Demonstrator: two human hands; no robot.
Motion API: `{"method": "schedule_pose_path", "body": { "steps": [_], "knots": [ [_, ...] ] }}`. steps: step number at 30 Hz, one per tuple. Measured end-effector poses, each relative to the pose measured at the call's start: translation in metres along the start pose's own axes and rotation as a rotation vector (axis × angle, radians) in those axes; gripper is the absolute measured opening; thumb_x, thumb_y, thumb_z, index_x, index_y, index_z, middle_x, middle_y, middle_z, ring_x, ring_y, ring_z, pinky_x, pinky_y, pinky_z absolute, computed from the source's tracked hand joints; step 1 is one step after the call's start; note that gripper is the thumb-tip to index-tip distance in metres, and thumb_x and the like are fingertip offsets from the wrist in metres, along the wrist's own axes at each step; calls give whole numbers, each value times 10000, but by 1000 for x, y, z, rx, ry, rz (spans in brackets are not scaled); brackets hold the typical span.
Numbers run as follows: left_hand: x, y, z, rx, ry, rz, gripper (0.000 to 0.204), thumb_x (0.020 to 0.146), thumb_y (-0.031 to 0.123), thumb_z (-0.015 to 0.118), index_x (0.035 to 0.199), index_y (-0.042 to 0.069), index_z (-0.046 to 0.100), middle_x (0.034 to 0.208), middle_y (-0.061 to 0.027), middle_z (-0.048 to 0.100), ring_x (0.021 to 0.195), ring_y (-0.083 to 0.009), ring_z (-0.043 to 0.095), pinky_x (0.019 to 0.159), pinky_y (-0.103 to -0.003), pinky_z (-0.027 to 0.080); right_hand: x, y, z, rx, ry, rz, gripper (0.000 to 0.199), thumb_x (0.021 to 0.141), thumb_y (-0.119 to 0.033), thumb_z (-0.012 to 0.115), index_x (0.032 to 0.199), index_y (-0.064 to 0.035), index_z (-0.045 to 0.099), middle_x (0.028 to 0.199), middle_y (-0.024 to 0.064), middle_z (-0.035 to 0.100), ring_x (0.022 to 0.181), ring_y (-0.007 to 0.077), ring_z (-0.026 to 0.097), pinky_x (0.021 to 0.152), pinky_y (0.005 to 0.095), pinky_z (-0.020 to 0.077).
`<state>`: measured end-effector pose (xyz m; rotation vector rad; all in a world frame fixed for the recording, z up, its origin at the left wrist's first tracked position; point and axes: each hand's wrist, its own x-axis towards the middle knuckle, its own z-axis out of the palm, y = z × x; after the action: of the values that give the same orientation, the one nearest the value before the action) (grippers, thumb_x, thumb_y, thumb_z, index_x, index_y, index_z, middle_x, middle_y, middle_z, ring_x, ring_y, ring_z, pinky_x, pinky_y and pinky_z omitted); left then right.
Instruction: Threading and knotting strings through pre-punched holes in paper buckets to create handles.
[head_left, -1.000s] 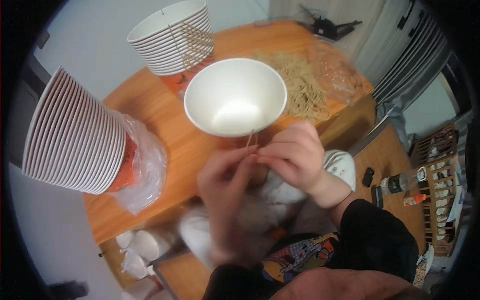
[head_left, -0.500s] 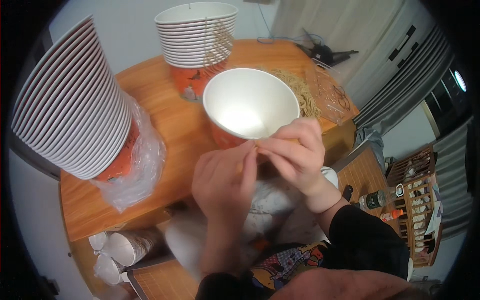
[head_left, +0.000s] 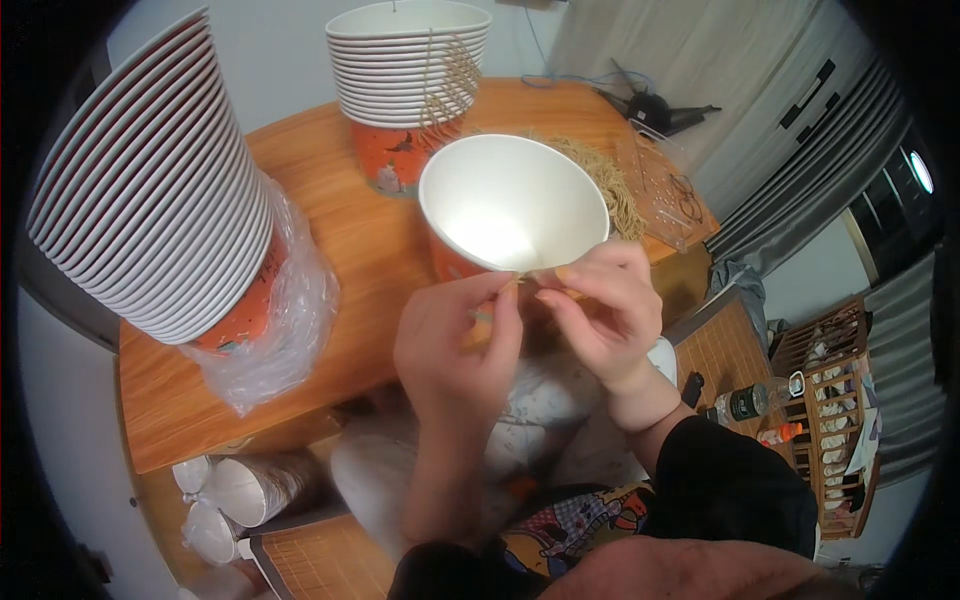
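An orange paper bucket (head_left: 515,205) with a white inside and rim stands at the table's near edge, its mouth tilted toward me. At its near rim my left hand (head_left: 462,335) is closed in a pinch, thumb against forefinger, on something too small to make out. Fingertip to fingertip with it, my right hand (head_left: 612,310) has curled fingers, also around something I cannot make out. Behind the bucket, tan cords (head_left: 452,85) hang over the side of a stack of similar buckets (head_left: 405,75). A heap of tan cord (head_left: 610,185) lies to the bucket's right.
A tall leaning stack of buckets (head_left: 150,190) in clear plastic wrap (head_left: 300,310) fills the table's left. A clear tray (head_left: 665,200) with small bits and scissors (head_left: 688,198) sits at the right end. Below the left edge stand more white buckets (head_left: 240,490).
The fingertips of my right hand have spread slightly from the pinch beside my left fingers. My view has shifted a little, so the buckets appear slightly farther right.
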<state>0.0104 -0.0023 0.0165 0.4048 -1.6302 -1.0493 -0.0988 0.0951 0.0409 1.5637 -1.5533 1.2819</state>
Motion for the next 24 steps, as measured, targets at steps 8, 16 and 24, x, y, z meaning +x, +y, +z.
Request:
{"method": "schedule_pose_path", "body": {
  "steps": [8, 16, 24],
  "knots": [
    [-5, -3, 0, -65, -27, -6, 135, 777, -17, 690, 904, 24, 674, 844, -64, 654, 714, -158, 621, 623, -257, 499, -4, -4, 7, 84, 46, 98, 345, 665, 13, 808, 975, -58, 677, 817, 19, 677, 790, 163, 571, 670, 255, 451],
    [-3, 5, 0, -21, -31, 40, 195, 710, 0, 718, 891, 64, 687, 810, -67, 678, 727, -250, 627, 671, -334, 501, 1, -4, 7, 194, 13, 137, 326, 689, 54, 773, 978, -64, 679, 815, 25, 665, 791, 134, 569, 589, 206, 500],
    [-2, 11, -5, 59, -94, 66, 201, 707, 49, 738, 902, 77, 698, 803, -59, 680, 739, -253, 633, 693, -339, 502, -3, 4, 5, 217, -26, 79, 333, 750, 64, 723, 851, -84, 442, 886, 61, 717, 771, 149, 481, 708, 264, 396]
  ]
}}
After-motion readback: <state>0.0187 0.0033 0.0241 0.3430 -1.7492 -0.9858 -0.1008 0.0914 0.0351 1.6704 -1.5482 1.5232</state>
